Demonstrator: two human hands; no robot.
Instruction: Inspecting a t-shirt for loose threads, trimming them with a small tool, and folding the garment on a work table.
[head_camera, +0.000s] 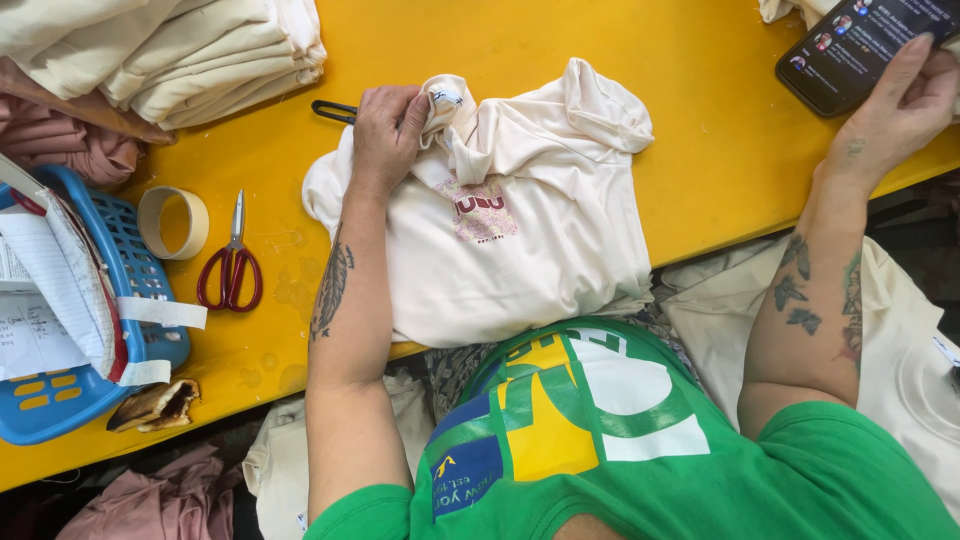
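Left edge: blue plastic basket (120, 240) with papers, tape roll (172, 222), red-handled scissors (230, 268) lying flat on the yellow table (480, 40). Left hand (388, 132) is closed, pinching the neck label area of the cream T-shirt (520, 230), which lies crumpled mid-table, printed chest up; a black tool (333, 110) pokes out just behind the hand. Judgement: keep the pinch tight at the collar, fabric flat underneath. Right hand (905, 100) grips a smartphone (860, 45), thumb on screen, well apart from the shirt.

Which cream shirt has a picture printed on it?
The cream shirt under the left hand, mid-table; the folded stack in the far-left corner shows none.
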